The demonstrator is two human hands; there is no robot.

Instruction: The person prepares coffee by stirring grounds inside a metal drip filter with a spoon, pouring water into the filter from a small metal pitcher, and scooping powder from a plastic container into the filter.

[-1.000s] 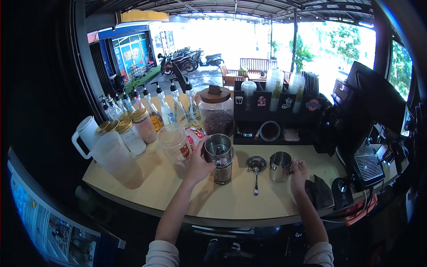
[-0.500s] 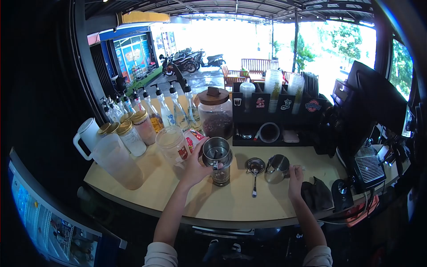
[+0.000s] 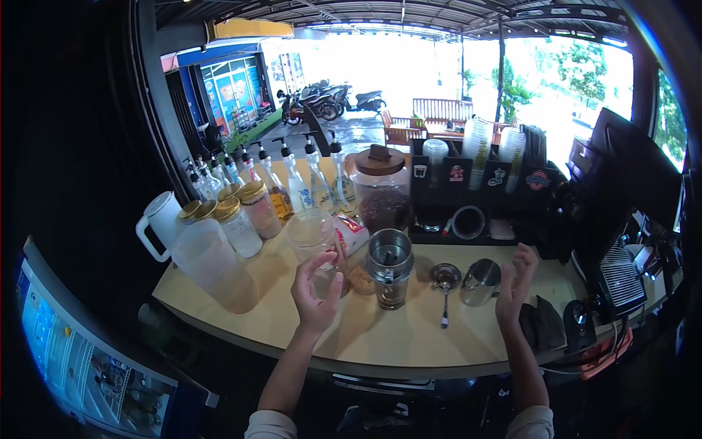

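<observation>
A metal drip filter (image 3: 390,256) sits on top of a clear glass (image 3: 391,296) at the middle of the counter. To its left, my left hand (image 3: 316,296) is held in the air, thumb and fingers curved apart, with nothing in it. It overlaps a clear plastic jar (image 3: 311,228) in the view. My right hand (image 3: 514,287) is raised just right of a steel pitcher (image 3: 480,284), fingers loosely bent and apart, holding nothing. Between the filter and the pitcher, a spoon (image 3: 444,307) lies with its head over a small round metal dish (image 3: 446,275).
Pump bottles (image 3: 292,179) and gold-lidded jars (image 3: 254,208) line the left side, near a white jug (image 3: 162,219) and a tall plastic pitcher (image 3: 212,263). Behind are a wooden-lidded jar (image 3: 382,197) and a black cup organizer (image 3: 468,234). An espresso machine (image 3: 621,263) stands right, beside a dark cloth (image 3: 545,322).
My left hand has let go of the metal filter and moved left. My right hand has come off the pitcher's handle and opened upward. The view has shifted slightly left.
</observation>
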